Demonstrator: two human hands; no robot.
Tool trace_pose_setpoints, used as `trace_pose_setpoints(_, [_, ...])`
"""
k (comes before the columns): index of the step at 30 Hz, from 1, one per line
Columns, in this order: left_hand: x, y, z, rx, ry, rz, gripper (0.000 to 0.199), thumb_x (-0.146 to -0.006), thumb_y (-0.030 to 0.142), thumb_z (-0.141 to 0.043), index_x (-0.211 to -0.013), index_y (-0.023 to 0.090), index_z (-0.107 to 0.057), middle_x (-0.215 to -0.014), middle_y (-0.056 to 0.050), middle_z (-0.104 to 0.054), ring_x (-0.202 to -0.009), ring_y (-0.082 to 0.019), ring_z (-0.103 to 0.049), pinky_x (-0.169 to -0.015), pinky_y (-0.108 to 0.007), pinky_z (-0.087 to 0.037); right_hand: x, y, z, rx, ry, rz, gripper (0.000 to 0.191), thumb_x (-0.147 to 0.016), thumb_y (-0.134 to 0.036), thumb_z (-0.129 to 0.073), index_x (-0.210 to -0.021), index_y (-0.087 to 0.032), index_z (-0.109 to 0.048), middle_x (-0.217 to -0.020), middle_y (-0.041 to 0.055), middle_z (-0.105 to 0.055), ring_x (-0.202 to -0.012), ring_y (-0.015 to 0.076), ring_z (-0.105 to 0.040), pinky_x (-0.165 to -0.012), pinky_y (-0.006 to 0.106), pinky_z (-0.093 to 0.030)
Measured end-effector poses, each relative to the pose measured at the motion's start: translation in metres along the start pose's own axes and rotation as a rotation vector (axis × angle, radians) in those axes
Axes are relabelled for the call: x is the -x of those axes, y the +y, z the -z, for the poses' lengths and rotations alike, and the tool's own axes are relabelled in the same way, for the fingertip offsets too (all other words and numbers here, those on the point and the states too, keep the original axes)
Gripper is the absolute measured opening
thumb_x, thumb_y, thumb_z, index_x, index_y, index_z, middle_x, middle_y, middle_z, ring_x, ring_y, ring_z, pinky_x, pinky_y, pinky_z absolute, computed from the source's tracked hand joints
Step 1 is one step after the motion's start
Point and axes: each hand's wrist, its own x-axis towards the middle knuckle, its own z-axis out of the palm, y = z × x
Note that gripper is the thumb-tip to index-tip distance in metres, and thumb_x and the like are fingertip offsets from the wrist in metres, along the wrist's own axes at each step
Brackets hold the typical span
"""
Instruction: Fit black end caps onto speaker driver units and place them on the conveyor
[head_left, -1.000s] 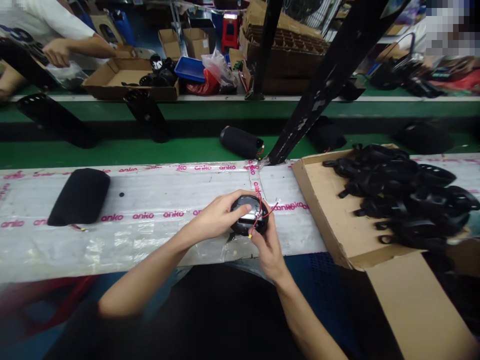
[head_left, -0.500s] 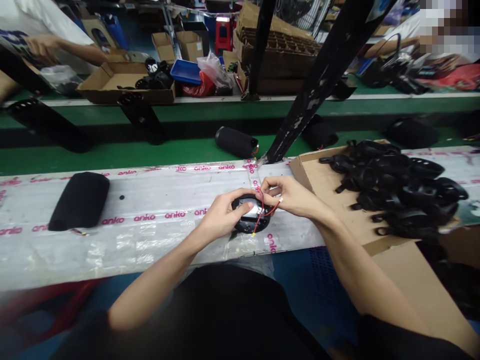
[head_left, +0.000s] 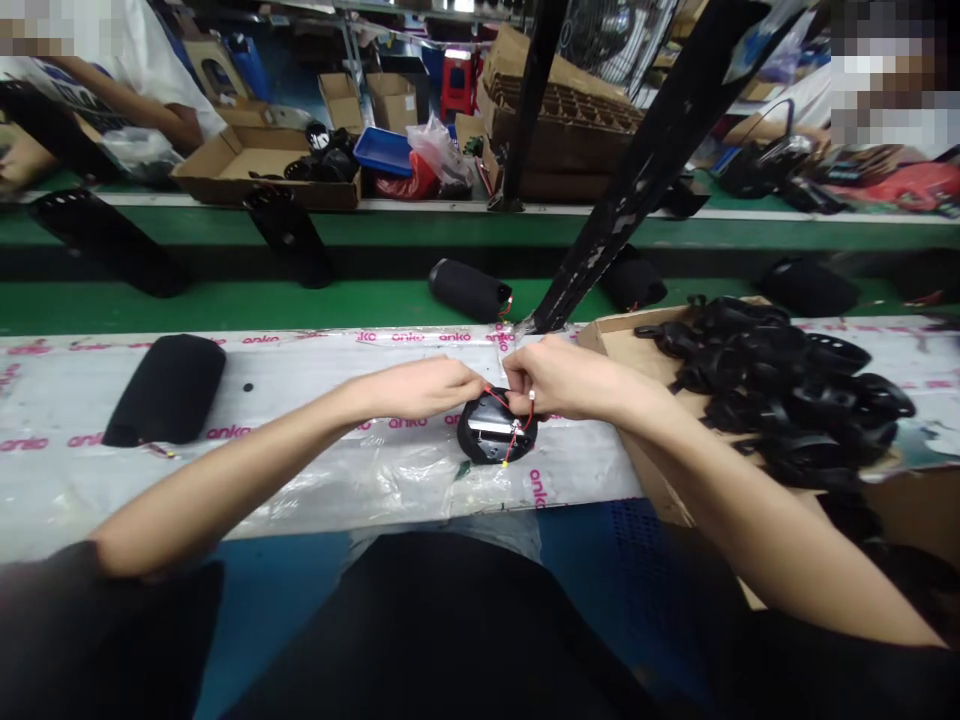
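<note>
A round black speaker end cap [head_left: 480, 440] lies on a clear plastic sheet printed with pink "anko" lettering [head_left: 300, 480], with thin red wires [head_left: 519, 428] and a small yellow tip across its face. My left hand [head_left: 427, 388] comes in from the left and pinches at the cap's upper edge. My right hand [head_left: 562, 380] meets it from the right, its fingers closed around the red wire at the top of the cap. The two hands touch and hide the cap's upper part. What the left fingers hold exactly is hard to see.
A black fabric speaker body [head_left: 166, 390] lies left on the sheet. A cardboard tray [head_left: 607, 340] of black moulded parts [head_left: 765, 390] stands right. A black post [head_left: 652, 170] rises behind it, above a green belt carrying a cylindrical speaker [head_left: 465, 290]. A co-worker's arm [head_left: 127, 90] shows top left.
My left hand has slid from the side of the cap up to its top edge, its forearm swinging out left. My right hand stays at the wires, and the cap has not shifted much.
</note>
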Motion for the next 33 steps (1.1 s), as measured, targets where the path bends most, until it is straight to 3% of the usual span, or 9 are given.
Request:
trace_pose_setpoints(5, [-0.005,0.016,0.012,-0.198,-0.144,-0.020,0.043,-0.111,0.035,-0.035,-0.097,0.018,-0.072,-0.072,-0.002,-0.066,-0.059,-0.015,-0.052,-0.063,-0.029,-0.038,0.010,0.003,-0.010,-0.057,0.121,0.028,0.014,-0.084,-0.018,-0.068,-0.073,-0.021,-0.060,-0.068,0.0001,-0.066,-0.065,0.0141,-0.056,-0.062,0.027,-0.034])
trace_pose_setpoints(10, [-0.018,0.032,0.013,-0.348,-0.159,0.024,0.030,-0.101,0.024,-0.050,-0.076,0.019,-0.066,-0.056,-0.001,-0.053,-0.049,-0.015,-0.039,-0.056,-0.034,-0.029,0.024,0.000,-0.016,-0.128,0.176,0.024,0.013,-0.092,-0.016,-0.062,-0.079,-0.020,-0.063,-0.077,0.0019,-0.071,-0.072,0.0147,-0.062,-0.067,0.026,-0.037])
trace_pose_setpoints(13, [-0.027,0.043,0.016,-0.397,-0.137,0.073,0.032,-0.095,0.020,-0.058,-0.063,0.019,-0.057,-0.048,0.002,-0.042,-0.044,-0.013,-0.031,-0.052,-0.035,-0.024,0.027,-0.002,-0.019,-0.106,0.189,-0.012,0.014,-0.097,-0.018,-0.059,-0.088,-0.018,-0.070,-0.085,0.0069,-0.076,-0.077,0.0178,-0.068,-0.070,0.028,-0.039])
trace_pose_setpoints(18, [-0.030,0.049,0.023,-0.321,-0.194,0.102,0.028,-0.093,0.018,-0.059,-0.065,0.019,-0.058,-0.049,0.002,-0.046,-0.045,-0.014,-0.037,-0.054,-0.033,-0.028,0.024,-0.006,-0.017,-0.031,0.154,-0.003,0.021,-0.098,-0.017,-0.062,-0.085,-0.016,-0.078,-0.078,0.0094,-0.077,-0.073,0.0186,-0.067,-0.067,0.029,-0.037])
trace_pose_setpoints(26, [-0.026,0.044,0.005,-0.335,-0.031,0.094,0.037,-0.091,0.016,-0.061,-0.054,0.020,-0.055,-0.048,-0.002,-0.043,-0.055,-0.020,-0.048,-0.067,-0.037,-0.038,0.016,-0.013,-0.011,0.040,0.116,-0.020,0.018,-0.091,-0.016,-0.064,-0.079,-0.015,-0.077,-0.067,0.0081,-0.071,-0.059,0.0168,-0.056,-0.060,0.031,-0.031])
trace_pose_setpoints(29, [-0.022,0.045,0.002,-0.391,-0.024,0.136,0.030,-0.092,0.017,-0.059,-0.063,0.017,-0.064,-0.054,-0.005,-0.053,-0.056,-0.020,-0.052,-0.066,-0.036,-0.039,0.027,-0.012,-0.018,0.000,0.174,-0.044,0.025,-0.097,-0.018,-0.056,-0.080,-0.018,-0.074,-0.072,0.0077,-0.072,-0.065,0.0178,-0.060,-0.063,0.031,-0.032])
trace_pose_setpoints(33, [-0.013,0.042,0.000,-0.413,0.075,0.055,0.025,-0.095,0.017,-0.054,-0.078,0.015,-0.072,-0.064,-0.006,-0.064,-0.058,-0.018,-0.053,-0.063,-0.033,-0.037,0.050,-0.003,-0.032,-0.206,0.163,-0.102,0.041,-0.111,-0.030,-0.038,-0.089,-0.020,-0.071,-0.068,0.0036,-0.071,-0.068,0.0182,-0.066,-0.067,0.029,-0.039])
